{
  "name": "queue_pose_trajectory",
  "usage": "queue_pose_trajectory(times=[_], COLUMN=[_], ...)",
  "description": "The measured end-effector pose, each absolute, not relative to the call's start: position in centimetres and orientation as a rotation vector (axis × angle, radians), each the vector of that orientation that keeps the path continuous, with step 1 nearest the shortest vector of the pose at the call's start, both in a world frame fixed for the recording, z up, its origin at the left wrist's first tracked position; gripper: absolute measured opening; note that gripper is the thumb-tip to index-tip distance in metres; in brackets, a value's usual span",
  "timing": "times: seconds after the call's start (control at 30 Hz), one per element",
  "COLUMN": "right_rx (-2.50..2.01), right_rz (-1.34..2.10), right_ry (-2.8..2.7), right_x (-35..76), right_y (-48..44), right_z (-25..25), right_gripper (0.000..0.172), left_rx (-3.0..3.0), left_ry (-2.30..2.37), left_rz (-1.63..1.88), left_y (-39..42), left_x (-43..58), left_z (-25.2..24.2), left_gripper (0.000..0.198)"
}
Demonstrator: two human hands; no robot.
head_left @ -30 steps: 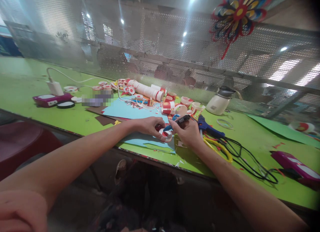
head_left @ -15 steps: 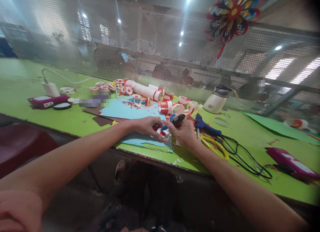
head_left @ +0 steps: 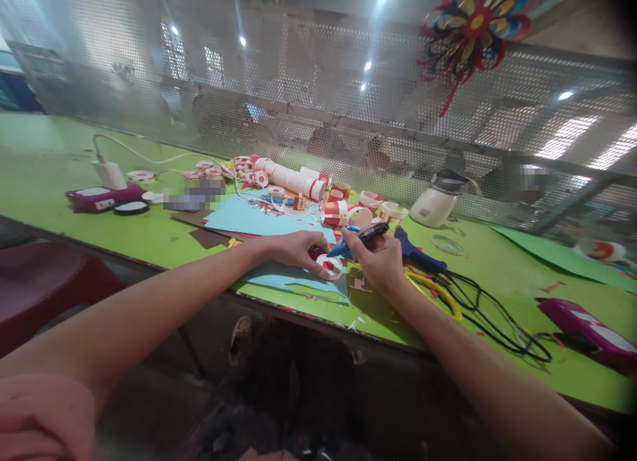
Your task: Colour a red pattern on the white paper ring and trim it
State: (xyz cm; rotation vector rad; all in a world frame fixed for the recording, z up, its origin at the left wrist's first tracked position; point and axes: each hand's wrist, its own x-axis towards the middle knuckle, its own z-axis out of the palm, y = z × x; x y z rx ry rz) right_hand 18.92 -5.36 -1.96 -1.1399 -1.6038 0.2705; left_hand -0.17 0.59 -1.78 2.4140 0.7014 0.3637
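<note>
Just below the middle of the frame, the left hand [head_left: 298, 249] lies on a blue sheet [head_left: 249, 221] at the near edge of the green bench [head_left: 149, 239]. Its fingers [head_left: 318, 265] are pressed together, pinching a small red-and-white disc [head_left: 332, 266] against the sheet. Just right of it, the right hand [head_left: 381, 261] has its fingers closed around a pen [head_left: 362, 238], which is tilted with its blue end down toward the disc; whether the tip touches it cannot be told. Close behind the right hand lies a blue glue gun [head_left: 415, 252], with yellow scissors [head_left: 440, 295] and a tangle of black cable [head_left: 497, 322] running off to the right. Above the hands stand red-and-white cups [head_left: 336, 212], and a long stack of cups [head_left: 288, 177] lies on its side among paper scraps. A white kettle [head_left: 435, 205] stands right of the cups. At left centre a pink case [head_left: 102, 197] carries a white charger [head_left: 109, 174], with a black disc [head_left: 130, 207] beside it; another pink case [head_left: 587, 331] lies at lower right. Brown card [head_left: 202, 237] shows from under the blue sheet. A mesh screen [head_left: 298, 83] closes off the far side of the bench, and a pinwheel [head_left: 472, 23] hangs at upper right.
</note>
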Motion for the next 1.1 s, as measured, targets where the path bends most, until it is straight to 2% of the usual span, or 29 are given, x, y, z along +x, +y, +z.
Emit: queue_pose_trajectory(times=[0.27,0.7,1.1], right_rx=[-1.133,-1.137,-1.151], right_rz=[0.302,0.31,0.345], right_ry=[-1.669,-1.747,-1.772], right_x=[18.81,18.82,19.07], right_y=[-5.5,-5.3,-4.96], right_z=[-1.87,-2.09,-2.38], right_gripper=[0.039,0.041,0.037], left_rx=[2.401,2.409,2.418], left_ry=[0.656,0.668,0.624], left_rz=[0.371,0.394,0.373], left_y=[0.62,0.86,0.8], left_x=[-0.16,-0.06,-0.13], left_z=[-1.81,-2.16,-1.88], left_gripper=[0.043,0.042,0.049])
